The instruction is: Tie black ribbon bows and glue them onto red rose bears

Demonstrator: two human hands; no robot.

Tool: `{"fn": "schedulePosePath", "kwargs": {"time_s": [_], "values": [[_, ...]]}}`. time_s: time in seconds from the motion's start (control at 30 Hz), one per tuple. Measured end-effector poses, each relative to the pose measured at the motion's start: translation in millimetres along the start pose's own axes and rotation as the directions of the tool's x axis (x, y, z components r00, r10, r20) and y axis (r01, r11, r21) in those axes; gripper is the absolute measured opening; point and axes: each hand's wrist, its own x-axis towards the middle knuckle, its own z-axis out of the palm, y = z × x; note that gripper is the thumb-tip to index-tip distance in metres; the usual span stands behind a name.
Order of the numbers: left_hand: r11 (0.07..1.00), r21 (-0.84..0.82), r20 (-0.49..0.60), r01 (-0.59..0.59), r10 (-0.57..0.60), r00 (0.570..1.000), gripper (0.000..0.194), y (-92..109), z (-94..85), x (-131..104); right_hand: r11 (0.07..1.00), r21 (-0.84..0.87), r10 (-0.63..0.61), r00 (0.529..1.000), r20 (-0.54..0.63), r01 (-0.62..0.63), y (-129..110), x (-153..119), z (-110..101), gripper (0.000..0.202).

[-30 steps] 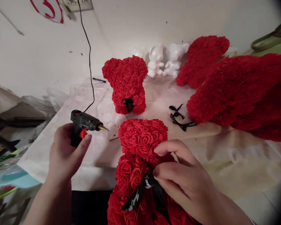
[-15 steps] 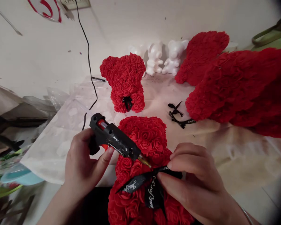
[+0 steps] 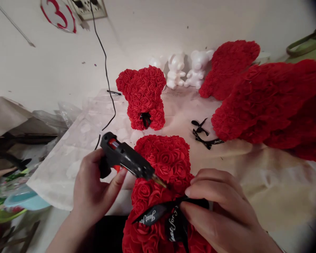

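My left hand [image 3: 94, 191] grips a black hot glue gun [image 3: 125, 160], its brass nozzle pointing at the neck of a red rose-covered bear [image 3: 164, 165] right in front of me. My right hand [image 3: 218, 207] pinches a black ribbon bow [image 3: 168, 218] with white lettering against the bear's chest. The nozzle tip sits just above the bow's knot. The bear's lower body runs out of the frame at the bottom.
A second red rose bear [image 3: 143, 96] with a black bow stands further back. Large red rose shapes [image 3: 274, 102] fill the right side. White foam bears [image 3: 186, 68] stand by the wall. Loose black bows [image 3: 204, 135] lie on the table. The gun's black cord [image 3: 106, 70] runs up the wall.
My left hand swung the glue gun from the left of the bear down to its neck. My right hand pulled the ribbon bow out flat and holds it there.
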Motion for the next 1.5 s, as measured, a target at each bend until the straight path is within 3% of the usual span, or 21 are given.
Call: {"fn": "schedulePosePath", "kwargs": {"time_s": [0.13, 0.23, 0.33, 0.5, 0.63, 0.73, 0.83, 0.93, 1.0, 1.03, 1.13, 1.23, 1.37, 1.47, 1.5], "values": [[0.942, 0.234, -0.081, 0.239, -0.226, 0.971, 0.053, -26, -3.5, 18, 0.996, 0.089, 0.017, 0.999, 0.047, -0.022, 4, 4, 3, 0.027], [0.829, 0.424, -0.038, 0.363, -0.384, 0.922, 0.055, -47, 0.7, 32, 0.986, 0.157, 0.041, 0.995, 0.088, -0.055, 7, 7, 8, 0.028], [0.794, 0.519, 0.06, 0.316, -0.403, 0.913, 0.057, -59, 13.1, 39, 0.979, 0.181, 0.078, 0.991, 0.105, -0.096, 8, 9, 14, 0.025], [0.831, 0.537, 0.192, 0.145, -0.287, 0.938, 0.052, -67, 39.4, 38, 0.985, 0.165, 0.034, 0.993, 0.113, -0.052, 9, 10, 16, 0.024], [0.864, 0.5, 0.176, 0.05, -0.158, 0.972, 0.055, -71, 44.3, 35, 0.985, 0.168, 0.017, 0.992, 0.125, -0.039, 13, 11, 17, 0.027], [0.944, 0.328, 0.133, 0.024, -0.071, 0.989, 0.046, -54, 24.1, 27, 0.978, 0.202, 0.03, 0.991, 0.133, -0.057, 15, 12, 19, 0.027], [0.99, -0.041, 0.224, -0.135, 0.141, 0.964, 0.032, -11, -10.0, 12, 0.963, 0.26, 0.038, 0.989, 0.14, -0.074, 14, 17, 20, 0.027], [0.904, -0.314, 0.305, -0.291, 0.387, 0.87, 0.035, 35, -31.6, 1, 0.944, 0.318, 0.033, 0.984, 0.176, -0.089, 12, 23, 18, 0.024], [0.844, -0.425, 0.366, -0.328, 0.491, 0.79, 0.043, 56, -28.8, -2, 0.932, 0.35, 0.031, 0.98, 0.194, -0.099, 11, 24, 16, 0.023], [0.828, -0.437, 0.373, -0.351, 0.521, 0.768, 0.046, 62, -22.6, -2, 0.924, 0.365, 0.035, 0.979, 0.203, -0.109, 11, 23, 16, 0.022], [0.775, -0.451, 0.239, -0.442, 0.582, 0.777, 0.049, 66, 2.5, -3, 0.897, 0.399, 0.104, 0.968, 0.227, -0.19, 10, 19, 14, 0.024], [0.74, -0.496, 0.16, -0.454, 0.592, 0.79, 0.042, 64, 16.6, -5, 0.871, 0.382, 0.217, 0.94, 0.263, -0.308, 8, 16, 12, 0.025], [0.767, -0.506, 0.221, -0.395, 0.558, 0.8, 0.02, 69, 7.5, -8, 0.833, 0.397, 0.291, 0.915, 0.28, -0.387, 5, 16, 8, 0.024], [0.847, -0.37, 0.245, -0.383, 0.486, 0.839, 0.005, 74, -5.8, -13, 0.819, 0.378, 0.349, 0.897, 0.27, -0.432, 2, 18, 6, 0.024], [0.866, -0.313, 0.236, -0.39, 0.468, 0.852, 0.009, 74, -9.2, -15, 0.818, 0.362, 0.368, 0.89, 0.269, -0.447, 2, 19, 6, 0.023]]}}
